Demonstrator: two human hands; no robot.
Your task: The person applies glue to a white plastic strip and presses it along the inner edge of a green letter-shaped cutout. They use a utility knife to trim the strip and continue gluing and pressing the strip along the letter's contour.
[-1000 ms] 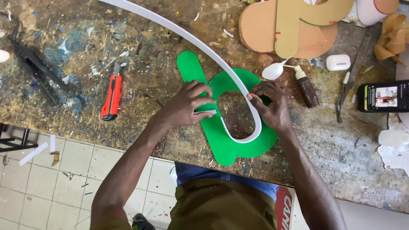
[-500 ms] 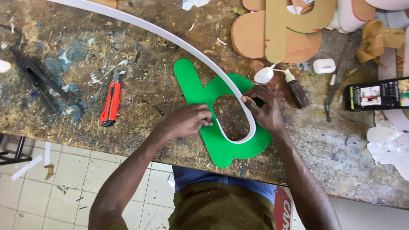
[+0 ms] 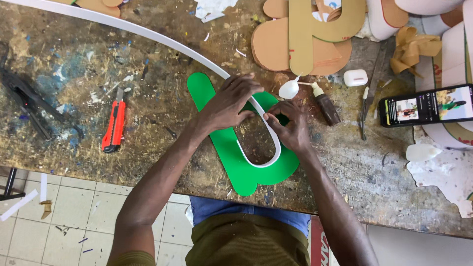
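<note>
A flat green letter-shaped cut-out (image 3: pixel 231 157) with an oval hole lies on the worn workbench (image 3: pixel 148 128). A long white strip (image 3: pixel 162 42) curves in from the far left and loops around the inside of the hole. My left hand (image 3: pixel 230 102) presses the strip against the cut-out's upper edge, fingers bent over it. My right hand (image 3: pixel 290 125) pinches the strip on the hole's right side, close to the left hand's fingertips.
A red utility knife (image 3: pixel 114 125) lies left of the cut-out; a black tool (image 3: pixel 27 101) is farther left. Brown cardboard letter shapes (image 3: pixel 305 39), a white spoon (image 3: pixel 289 88), a small brown bottle (image 3: pixel 326 106), a white case (image 3: pixel 355 77) and a lit phone (image 3: pixel 426 105) sit right.
Both hands have slid up along the loop toward the top of the hole and come closer together. The view has shifted slightly.
</note>
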